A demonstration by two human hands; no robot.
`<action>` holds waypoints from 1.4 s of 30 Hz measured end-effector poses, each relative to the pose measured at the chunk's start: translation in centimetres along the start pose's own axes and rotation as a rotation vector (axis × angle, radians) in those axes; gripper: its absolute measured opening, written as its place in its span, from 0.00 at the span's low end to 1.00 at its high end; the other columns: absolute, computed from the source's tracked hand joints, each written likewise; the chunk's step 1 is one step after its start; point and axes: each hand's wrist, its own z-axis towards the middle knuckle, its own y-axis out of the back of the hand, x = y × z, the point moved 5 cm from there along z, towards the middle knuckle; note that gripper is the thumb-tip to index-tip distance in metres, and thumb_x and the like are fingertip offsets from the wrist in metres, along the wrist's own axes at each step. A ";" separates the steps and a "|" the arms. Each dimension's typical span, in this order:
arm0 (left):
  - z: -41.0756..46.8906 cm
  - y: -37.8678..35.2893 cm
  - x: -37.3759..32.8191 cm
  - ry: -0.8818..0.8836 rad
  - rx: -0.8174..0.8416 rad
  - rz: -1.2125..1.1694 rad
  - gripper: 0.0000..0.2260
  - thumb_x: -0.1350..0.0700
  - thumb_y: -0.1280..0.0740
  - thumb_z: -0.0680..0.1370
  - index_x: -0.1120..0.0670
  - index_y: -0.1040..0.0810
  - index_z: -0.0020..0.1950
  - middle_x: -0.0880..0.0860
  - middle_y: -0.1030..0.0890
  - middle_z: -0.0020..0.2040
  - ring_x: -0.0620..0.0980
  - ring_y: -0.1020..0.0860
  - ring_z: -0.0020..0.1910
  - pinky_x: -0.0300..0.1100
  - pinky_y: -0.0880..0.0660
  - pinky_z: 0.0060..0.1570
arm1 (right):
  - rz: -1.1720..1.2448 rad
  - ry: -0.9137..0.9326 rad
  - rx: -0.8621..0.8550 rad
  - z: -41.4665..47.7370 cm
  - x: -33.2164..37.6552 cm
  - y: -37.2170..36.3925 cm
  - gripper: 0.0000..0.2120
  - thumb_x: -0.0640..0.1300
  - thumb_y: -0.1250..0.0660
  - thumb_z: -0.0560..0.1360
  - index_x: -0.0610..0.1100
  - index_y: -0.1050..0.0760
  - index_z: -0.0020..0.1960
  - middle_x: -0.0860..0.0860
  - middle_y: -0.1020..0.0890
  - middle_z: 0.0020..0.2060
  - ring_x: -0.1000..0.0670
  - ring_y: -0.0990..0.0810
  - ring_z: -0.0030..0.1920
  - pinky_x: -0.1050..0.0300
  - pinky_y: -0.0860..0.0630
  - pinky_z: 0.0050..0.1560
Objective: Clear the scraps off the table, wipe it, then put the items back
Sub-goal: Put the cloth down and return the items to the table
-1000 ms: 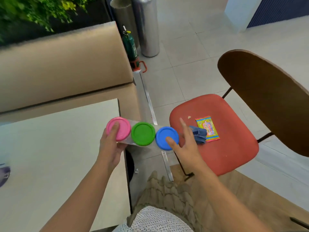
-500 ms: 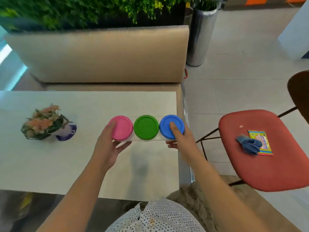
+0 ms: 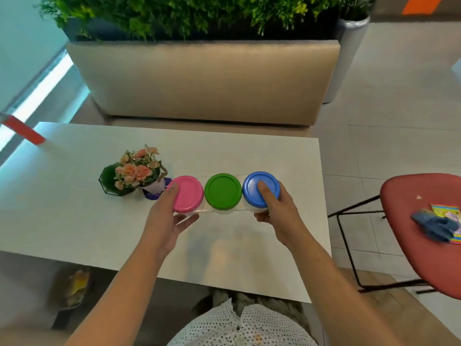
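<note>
Three jars (image 3: 222, 210) with clear bodies sit joined in one straight row, capped from left to right by a pink lid (image 3: 190, 196), a green lid (image 3: 222, 191) and a blue lid (image 3: 253, 185). The row hangs over the white table (image 3: 74, 216), towards its right end. A soft shadow on the tabletop below suggests it is held just off the surface, though I cannot be sure it is not touching.

The left hand (image 3: 167, 221) grips the pink end. Its thumb (image 3: 173, 190) lies flat on the lid's left edge and its fingers (image 3: 187, 221) curl under the jar from the near side. The right hand (image 3: 280, 216) grips the blue end in the same way, with its thumb (image 3: 265, 190) pressed on top of the lid and its fingers (image 3: 261, 217) wrapped round the jar's near side.

Just left of the pink lid, close to the left thumb, a small flower pot (image 3: 136, 172) with peach blooms stands upright on the table.

To the right of the table stands a chair (image 3: 409, 245) with a red seat. On the seat a crumpled blue cloth (image 3: 435, 224) lies partly over a bright packet (image 3: 447, 213), and a small pale scrap (image 3: 419, 197) lies farther back.

Beyond the table a beige bench back (image 3: 204, 81) runs across, with green plants (image 3: 174, 13) behind it.
</note>
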 end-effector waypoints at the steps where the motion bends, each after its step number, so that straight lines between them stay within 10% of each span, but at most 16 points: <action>1: 0.1 0.0 0.1 0.004 0.003 0.000 0.17 0.44 0.31 0.81 0.48 0.24 0.67 0.58 0.23 0.67 0.61 0.20 0.62 0.59 0.18 0.57 | -0.008 0.000 -0.003 0.1 0.0 -0.1 0.11 0.58 0.32 0.79 0.56 0.22 0.60 0.50 0.16 0.51 0.49 0.21 0.42 0.51 0.19 0.44; 11: -0.7 2.7 0.0 0.030 -0.122 -0.094 0.11 0.45 0.31 0.81 0.45 0.23 0.63 0.57 0.24 0.66 0.60 0.21 0.60 0.59 0.19 0.57 | -0.148 -0.011 0.145 2.3 -0.1 -2.5 0.11 0.60 0.36 0.81 0.61 0.26 0.62 0.57 0.18 0.56 0.50 0.18 0.53 0.52 0.17 0.47; 20: -1.4 8.2 -0.4 0.025 -0.280 -0.209 0.26 0.45 0.29 0.79 0.48 0.31 0.75 0.57 0.25 0.67 0.61 0.22 0.63 0.59 0.19 0.57 | -0.275 -0.013 0.337 3.7 0.1 -8.1 0.13 0.61 0.40 0.82 0.65 0.31 0.67 0.59 0.22 0.63 0.54 0.21 0.61 0.48 0.18 0.56; 35: 4.8 26.6 -10.1 -0.025 -0.193 -0.187 0.26 0.43 0.31 0.79 0.48 0.30 0.75 0.57 0.24 0.67 0.61 0.19 0.62 0.56 0.19 0.58 | -0.303 0.026 0.297 4.3 -1.4 -29.8 0.10 0.58 0.40 0.83 0.65 0.28 0.64 0.56 0.20 0.59 0.50 0.20 0.54 0.52 0.21 0.45; 42: 6.7 34.1 -14.8 -0.023 -0.196 -0.184 0.34 0.40 0.27 0.71 0.48 0.29 0.75 0.58 0.25 0.69 0.63 0.18 0.61 0.54 0.17 0.53 | -0.277 0.034 0.267 4.2 -2.7 -38.2 0.35 0.70 0.37 0.71 0.59 0.32 0.75 0.52 0.23 0.65 0.49 0.21 0.44 0.54 0.23 0.41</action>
